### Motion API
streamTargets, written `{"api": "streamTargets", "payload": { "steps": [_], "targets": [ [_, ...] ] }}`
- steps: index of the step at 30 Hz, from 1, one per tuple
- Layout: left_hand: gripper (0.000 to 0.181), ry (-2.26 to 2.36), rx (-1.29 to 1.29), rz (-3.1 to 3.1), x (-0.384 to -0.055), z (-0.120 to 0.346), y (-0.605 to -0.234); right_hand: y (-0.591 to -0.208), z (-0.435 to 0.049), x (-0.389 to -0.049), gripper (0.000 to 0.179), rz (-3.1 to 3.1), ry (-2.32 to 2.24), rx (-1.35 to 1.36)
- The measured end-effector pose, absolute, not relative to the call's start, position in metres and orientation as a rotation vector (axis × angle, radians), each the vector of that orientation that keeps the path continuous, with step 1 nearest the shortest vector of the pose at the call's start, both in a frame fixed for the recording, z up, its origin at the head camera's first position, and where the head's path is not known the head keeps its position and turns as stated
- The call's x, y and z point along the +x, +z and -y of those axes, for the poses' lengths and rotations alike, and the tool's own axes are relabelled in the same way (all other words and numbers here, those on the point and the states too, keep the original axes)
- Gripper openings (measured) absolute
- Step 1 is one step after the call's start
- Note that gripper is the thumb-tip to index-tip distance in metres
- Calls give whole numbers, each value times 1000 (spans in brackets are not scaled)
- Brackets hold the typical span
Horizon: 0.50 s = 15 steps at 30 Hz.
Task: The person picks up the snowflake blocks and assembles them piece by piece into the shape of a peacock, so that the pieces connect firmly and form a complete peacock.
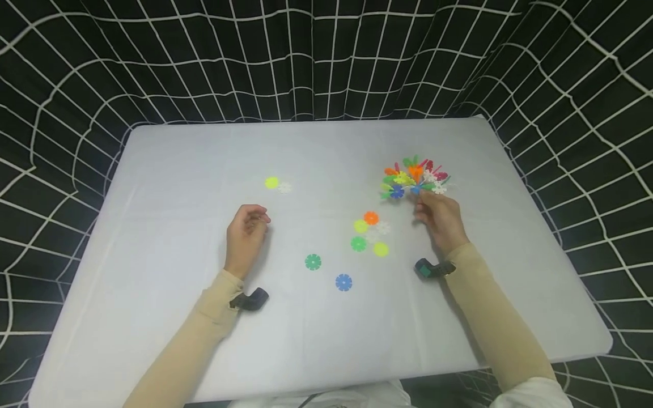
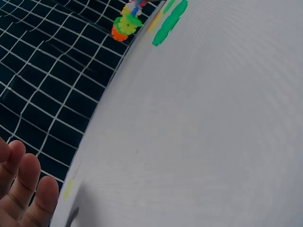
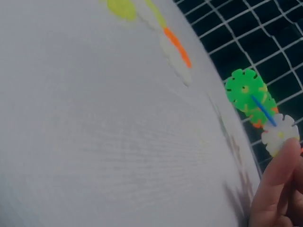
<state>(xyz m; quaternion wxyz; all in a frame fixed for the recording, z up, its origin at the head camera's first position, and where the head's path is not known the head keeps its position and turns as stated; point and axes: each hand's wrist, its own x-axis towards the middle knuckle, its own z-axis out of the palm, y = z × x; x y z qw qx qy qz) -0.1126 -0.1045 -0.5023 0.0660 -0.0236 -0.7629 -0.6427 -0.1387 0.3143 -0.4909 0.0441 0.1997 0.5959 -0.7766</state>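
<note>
At the right of the head view, my right hand [image 1: 442, 220] pinches the near side of a many-coloured cluster of interlocked snowflake discs [image 1: 403, 178]. In the right wrist view, the fingers [image 3: 279, 175] touch a white disc [image 3: 279, 135], beside a green disc [image 3: 244, 91] and the edge of a blue one. My left hand [image 1: 246, 238] hovers at the left with loosely curled fingers and holds nothing. Nearest to it are a yellow disc [image 1: 272, 182] and a white disc [image 1: 284, 187], farther back on the table.
Loose discs lie mid-table: an orange disc [image 1: 371, 217], yellow, white and green ones beside it, a darker green disc [image 1: 313, 262] and a blue disc [image 1: 344, 282]. Black curtains with white netting [image 1: 285, 62] surround the white table [image 1: 168, 170].
</note>
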Motion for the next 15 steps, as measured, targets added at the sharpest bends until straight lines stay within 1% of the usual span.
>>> {"api": "streamTargets", "payload": {
  "steps": [7, 15],
  "targets": [
    [21, -1972, -9, 2263, -115, 112, -503, -485, -310, -148, 14, -1860, -2280, 706],
    [17, -2087, 31, 2199, -115, 113, -507, -482, -310, -153, 16, -1892, -2150, 801]
  ]
}}
